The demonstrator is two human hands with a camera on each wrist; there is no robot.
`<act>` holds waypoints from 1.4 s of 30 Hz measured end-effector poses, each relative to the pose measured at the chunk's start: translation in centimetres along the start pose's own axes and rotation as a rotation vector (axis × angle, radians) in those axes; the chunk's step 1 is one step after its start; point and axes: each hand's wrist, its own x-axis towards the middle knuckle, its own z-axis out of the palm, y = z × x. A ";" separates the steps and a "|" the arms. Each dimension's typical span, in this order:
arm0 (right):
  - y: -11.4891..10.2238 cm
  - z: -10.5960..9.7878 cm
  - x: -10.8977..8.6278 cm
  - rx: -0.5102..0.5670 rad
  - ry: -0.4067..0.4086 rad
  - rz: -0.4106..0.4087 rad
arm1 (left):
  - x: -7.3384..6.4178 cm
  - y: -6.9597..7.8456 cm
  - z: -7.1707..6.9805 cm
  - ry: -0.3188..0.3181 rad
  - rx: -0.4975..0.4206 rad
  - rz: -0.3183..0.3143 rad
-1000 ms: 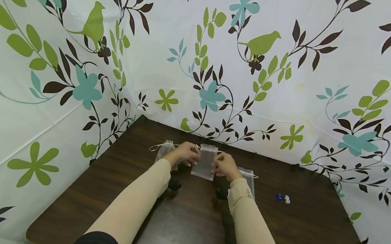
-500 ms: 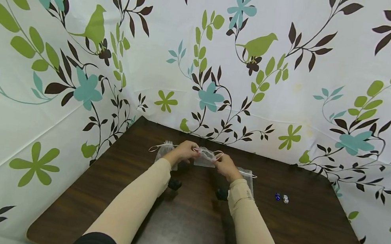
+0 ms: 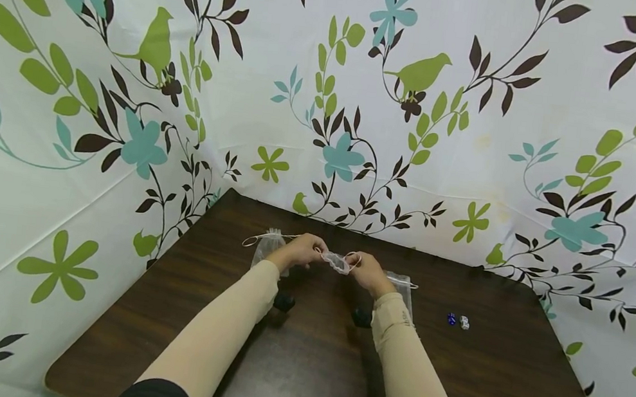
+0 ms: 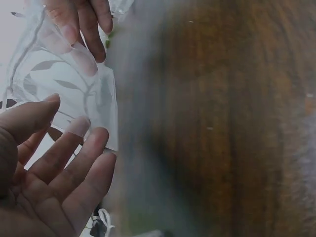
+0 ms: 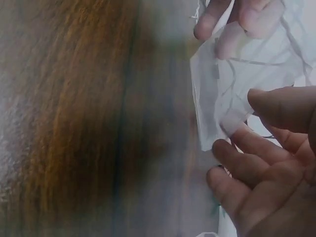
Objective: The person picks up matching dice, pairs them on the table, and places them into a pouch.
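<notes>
A sheer white drawstring pouch (image 3: 337,263) is stretched between my two hands above the far part of the table, its gathered mouth facing up toward the head camera. My left hand (image 3: 302,250) pinches one side of the mouth. On the opposite side, my right hand (image 3: 367,271) grips the edge, a loop of cord beside its fingers. In the left wrist view, the left index fingertip shows through the sheer fabric (image 4: 107,98), while the other fingers spread below. The right wrist view likewise has the right index fingertip behind the pouch's cloth (image 5: 205,103).
Another sheer pouch (image 3: 267,249) lies left of my left hand, its cord loop extending outward. A third pouch (image 3: 405,293) is partly hidden behind my right wrist. Small blue (image 3: 451,318) and silver (image 3: 464,322) pieces sit farther right on the dark wooden table (image 3: 306,365). Patterned cloth (image 3: 280,117) hangs behind.
The pouch has tipped from showing its flat face to showing its mouth, which has spread between my hands. Both hands have shifted slightly; the other pouches and small pieces stay put.
</notes>
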 end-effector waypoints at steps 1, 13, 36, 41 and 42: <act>0.1 0.0 0.0 -0.011 -0.007 -0.002 | -0.1 -0.1 0.1 -0.001 0.004 -0.004; 0.6 -0.4 -0.5 -0.098 -0.091 -0.016 | -0.1 -1.3 0.2 -0.056 0.044 -0.003; 2.2 -0.4 -0.9 -0.156 -0.120 -0.017 | -0.9 -2.0 -0.1 -0.066 0.146 -0.039; 2.4 -0.4 -1.2 -0.177 -0.127 -0.018 | -1.1 -2.2 -0.2 -0.074 0.187 -0.038; 2.4 -0.3 -1.3 -0.179 -0.128 -0.018 | -1.1 -2.2 -0.2 -0.075 0.191 -0.038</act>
